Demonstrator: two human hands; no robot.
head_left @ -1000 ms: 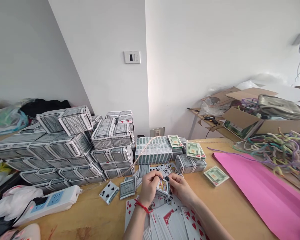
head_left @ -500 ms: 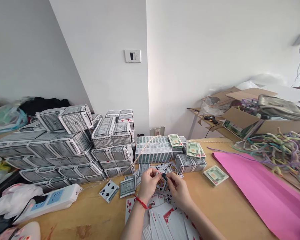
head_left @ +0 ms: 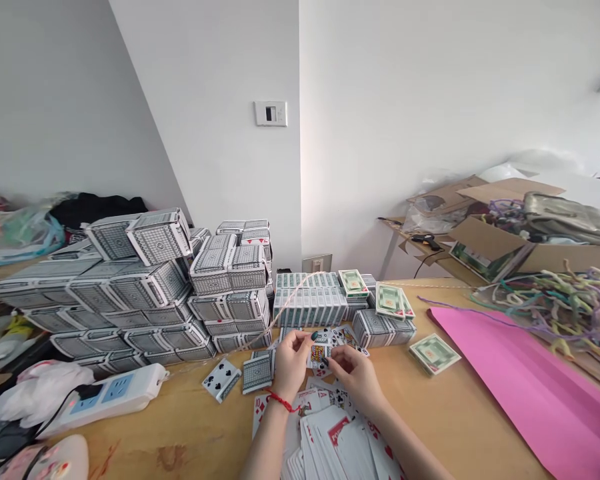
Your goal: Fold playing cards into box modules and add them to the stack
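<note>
My left hand (head_left: 293, 363) wears a red string bracelet (head_left: 281, 401); thumb and fingers are curled in a pinch above the spread playing cards. My right hand (head_left: 355, 375) is just to its right, fingers bent and drawn together. Whatever either hand pinches is too small or hidden to make out. Between the fingertips shows a face card (head_left: 319, 353), at whose edge a dark-nailed right fingertip rests; I cannot tell whether it is gripped. Under my forearms lies a heap of loose cards (head_left: 325, 443). A black-suited card (head_left: 221, 380) and a small face-down stack (head_left: 257, 373) lie to the left.
Wrapped card blocks (head_left: 145, 287) are piled high at the left. Green-edged boxed decks (head_left: 310, 300) stand at the back, with a single boxed deck (head_left: 434, 353) at the right. Pink paper (head_left: 510, 373), tangled cords (head_left: 570, 307), a carton (head_left: 540, 257) and a power strip (head_left: 115, 393) surround them.
My hands were together with fingertips meeting; now they are slightly apart, showing the face card between them. The view has shifted slightly left.
</note>
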